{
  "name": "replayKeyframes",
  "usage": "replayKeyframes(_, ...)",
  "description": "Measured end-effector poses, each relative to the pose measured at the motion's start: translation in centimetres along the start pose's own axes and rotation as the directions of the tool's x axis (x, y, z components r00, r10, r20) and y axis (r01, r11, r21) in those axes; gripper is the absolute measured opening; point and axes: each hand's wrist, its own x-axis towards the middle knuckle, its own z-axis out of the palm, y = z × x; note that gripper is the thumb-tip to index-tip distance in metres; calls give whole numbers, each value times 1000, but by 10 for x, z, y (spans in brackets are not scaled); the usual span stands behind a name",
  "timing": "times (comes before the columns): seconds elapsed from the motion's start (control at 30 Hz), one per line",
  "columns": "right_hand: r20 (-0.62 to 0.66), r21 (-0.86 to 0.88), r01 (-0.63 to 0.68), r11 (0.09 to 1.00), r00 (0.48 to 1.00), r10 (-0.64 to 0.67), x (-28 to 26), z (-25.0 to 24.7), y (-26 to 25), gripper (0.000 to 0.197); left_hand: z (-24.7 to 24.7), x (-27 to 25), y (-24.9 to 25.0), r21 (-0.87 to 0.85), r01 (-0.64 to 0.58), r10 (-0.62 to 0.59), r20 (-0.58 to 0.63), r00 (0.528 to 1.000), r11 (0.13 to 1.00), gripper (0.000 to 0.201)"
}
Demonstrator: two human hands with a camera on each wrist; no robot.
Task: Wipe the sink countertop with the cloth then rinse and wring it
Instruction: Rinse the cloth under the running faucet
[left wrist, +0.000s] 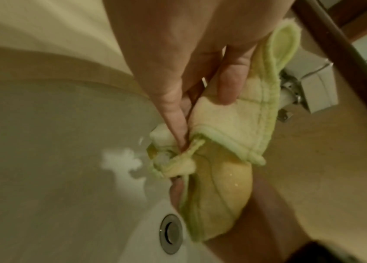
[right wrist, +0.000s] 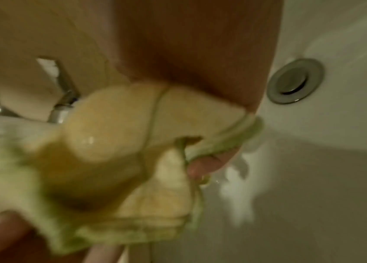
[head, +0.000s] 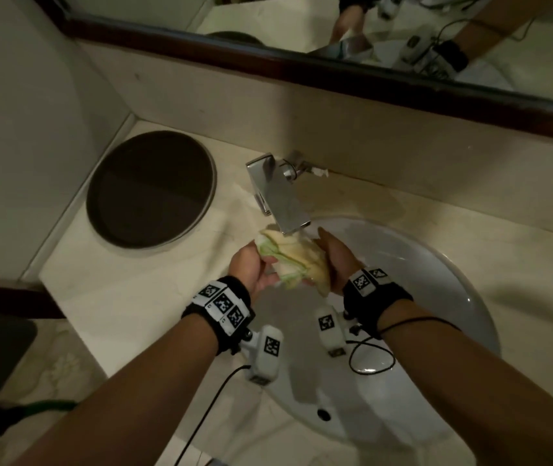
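A bunched yellow cloth with green edging hangs between both hands just under the spout of the chrome faucet, above the white sink basin. My left hand grips its left end; in the left wrist view its fingers pinch folds of the cloth. My right hand holds the right end, and its thumb presses the edge of the cloth. The cloth looks wet, with bright splashes in the basin below it.
The beige stone countertop surrounds the basin. A dark round opening lies at its left back. The basin's metal drain sits under the hands. A dark-framed mirror runs along the wall behind the faucet.
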Motion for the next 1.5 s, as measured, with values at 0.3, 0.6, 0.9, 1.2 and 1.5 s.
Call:
replayKeyframes(0.3,-134,-736,323,595,792,-595,-28,17,-15,27,23,7,3,326,3,15,-53,998,945,23)
replayKeyframes(0.6,159,-941,319,114,715,-681,-50,33,1,33,34,12,-12,189,151,-157,19,987,970,34)
replayKeyframes(0.9,12,-962,150,229,860,-510,-16,21,-19,39,21,17,-12,154,85,-92,36,995,984,28)
replayKeyframes(1.2,-170,-791,79,607,924,-342,-23,-5,-21,47,25,19,-6,192,-55,55,7,998,980,14)
replayKeyframes(1.5,-55,-407,173,897,976,-213,-28,7,-14,31,18,18,-9,481,-186,175,68,982,857,6)
